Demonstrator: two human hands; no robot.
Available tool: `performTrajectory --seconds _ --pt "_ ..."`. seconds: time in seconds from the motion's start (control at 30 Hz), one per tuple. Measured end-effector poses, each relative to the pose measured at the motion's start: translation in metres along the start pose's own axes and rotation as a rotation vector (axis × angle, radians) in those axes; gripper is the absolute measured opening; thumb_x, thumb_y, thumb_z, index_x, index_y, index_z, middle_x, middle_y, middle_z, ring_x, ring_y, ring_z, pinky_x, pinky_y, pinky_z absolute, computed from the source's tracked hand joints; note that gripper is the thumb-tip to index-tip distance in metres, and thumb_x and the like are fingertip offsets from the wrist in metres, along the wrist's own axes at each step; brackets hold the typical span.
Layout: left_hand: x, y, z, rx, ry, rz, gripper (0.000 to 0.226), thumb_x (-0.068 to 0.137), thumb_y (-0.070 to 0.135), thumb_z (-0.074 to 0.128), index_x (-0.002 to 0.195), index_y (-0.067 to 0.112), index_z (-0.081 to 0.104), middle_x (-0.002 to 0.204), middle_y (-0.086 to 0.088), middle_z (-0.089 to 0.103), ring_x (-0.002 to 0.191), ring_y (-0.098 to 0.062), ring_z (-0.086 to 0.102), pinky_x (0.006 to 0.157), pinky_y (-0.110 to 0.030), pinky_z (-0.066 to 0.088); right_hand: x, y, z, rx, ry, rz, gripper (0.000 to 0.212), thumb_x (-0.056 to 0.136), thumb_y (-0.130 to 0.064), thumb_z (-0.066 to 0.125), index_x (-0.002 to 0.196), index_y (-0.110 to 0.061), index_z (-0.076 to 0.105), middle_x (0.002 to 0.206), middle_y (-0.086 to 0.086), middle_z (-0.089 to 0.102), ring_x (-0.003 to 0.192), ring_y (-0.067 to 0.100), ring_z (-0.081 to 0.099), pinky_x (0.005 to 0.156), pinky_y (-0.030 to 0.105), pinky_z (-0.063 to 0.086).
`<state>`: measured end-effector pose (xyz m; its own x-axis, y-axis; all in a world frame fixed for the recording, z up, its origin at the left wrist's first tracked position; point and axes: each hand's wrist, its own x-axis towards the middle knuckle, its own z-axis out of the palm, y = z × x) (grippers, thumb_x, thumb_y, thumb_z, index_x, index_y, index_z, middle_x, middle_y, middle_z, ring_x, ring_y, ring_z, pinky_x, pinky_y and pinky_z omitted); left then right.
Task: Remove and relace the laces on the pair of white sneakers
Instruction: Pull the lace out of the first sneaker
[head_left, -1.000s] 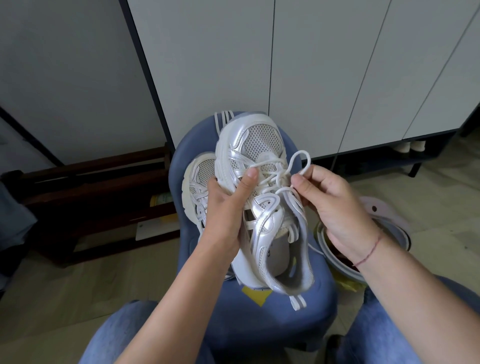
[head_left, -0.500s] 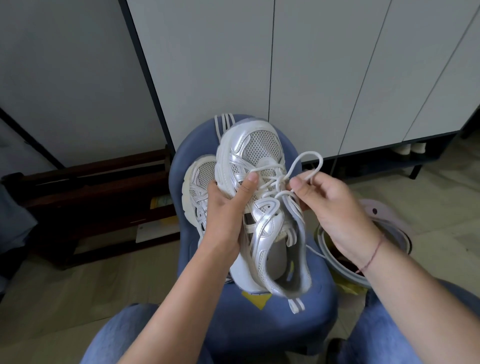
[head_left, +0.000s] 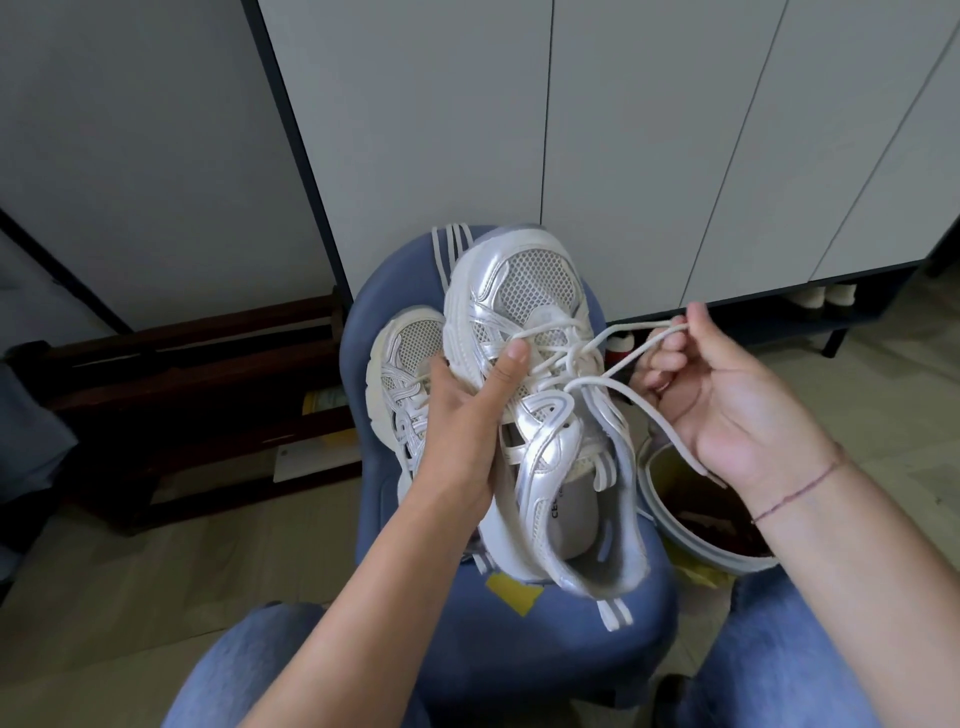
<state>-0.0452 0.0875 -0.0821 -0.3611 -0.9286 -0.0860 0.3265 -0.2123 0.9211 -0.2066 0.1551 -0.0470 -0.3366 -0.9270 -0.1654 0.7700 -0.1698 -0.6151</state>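
Fingers (head_left: 511, 358) of my left hand (head_left: 457, 431) curl round the side of one white sneaker (head_left: 535, 291), above the blue stool (head_left: 571, 623). Right hand (head_left: 727, 405) fingers pinch a loop of its lace (head_left: 605, 383), stretched to the right. Behind, the second sneaker (head_left: 405, 343) lies on the stool.

Cabinet (head_left: 415, 130) blocks behind the stool (head_left: 545, 665), a bin (head_left: 696, 543) crowds its right; open floor (head_left: 104, 597) lies left.

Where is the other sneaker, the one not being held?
In the head view the other sneaker lies on the blue chair, left of the held sneaker, partly behind the left hand.
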Motion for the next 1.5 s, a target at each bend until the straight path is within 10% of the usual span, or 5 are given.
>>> performTrajectory --seconds 0.4,0.6,0.87,1.3,1.5 --pt "0.001 -0.002 -0.002 0.001 0.018 -0.003 0.059 0.075 0.031 0.076 0.124 0.016 0.046 0.117 -0.009 0.071 0.1 -0.026 0.072 0.091 -0.052 0.056 -0.006 0.02 -0.007 -1.422 -0.068 -0.685 0.031 0.08 -0.043 0.061 0.078 -0.013 0.066 0.072 -0.004 0.066 0.068 0.006 0.06 0.063 0.015 0.046" --pt "0.002 -0.002 -0.003 0.011 0.013 0.0 0.061 0.072 0.035 0.078 0.122 0.018 0.047 0.118 -0.01 0.07 0.101 -0.027 0.072 0.092 -0.054 0.055 -0.006 0.018 -0.005 -1.335 -0.1 -0.535 0.019 0.087 -0.029 0.062 0.074 -0.015 0.065 0.067 -0.002 0.065 0.064 0.007 0.058 0.064 0.023 0.046" --pt "0.009 -0.001 -0.012 -0.004 -0.063 0.003 0.076 0.081 0.039 0.078 0.142 0.012 0.042 0.129 -0.017 0.064 0.111 -0.034 0.067 0.096 -0.057 0.052 -0.003 0.014 0.0 0.072 -0.265 0.069 0.031 0.092 -0.029 0.042 0.065 -0.017 0.048 0.066 -0.005 0.039 0.056 0.007 0.039 0.064 0.017 0.04" --pt "0.011 -0.006 -0.013 0.037 -0.044 0.024 0.07 0.077 0.037 0.081 0.133 0.012 0.048 0.123 -0.015 0.067 0.108 -0.033 0.069 0.096 -0.056 0.051 -0.011 0.036 -0.001 -1.222 -0.022 -0.51 0.023 0.094 -0.03 0.053 0.088 -0.008 0.061 0.079 0.007 0.067 0.07 0.013 0.061 0.068 0.03 0.05" --pt "0.01 -0.002 -0.015 0.019 -0.064 0.015 0.071 0.076 0.039 0.077 0.135 0.012 0.046 0.123 -0.014 0.068 0.106 -0.031 0.07 0.094 -0.054 0.054 -0.005 0.023 0.001 -0.215 -0.143 0.035 0.027 0.091 -0.029 0.046 0.068 -0.014 0.047 0.057 -0.005 0.042 0.05 0.007 0.04 0.053 0.017 0.043"
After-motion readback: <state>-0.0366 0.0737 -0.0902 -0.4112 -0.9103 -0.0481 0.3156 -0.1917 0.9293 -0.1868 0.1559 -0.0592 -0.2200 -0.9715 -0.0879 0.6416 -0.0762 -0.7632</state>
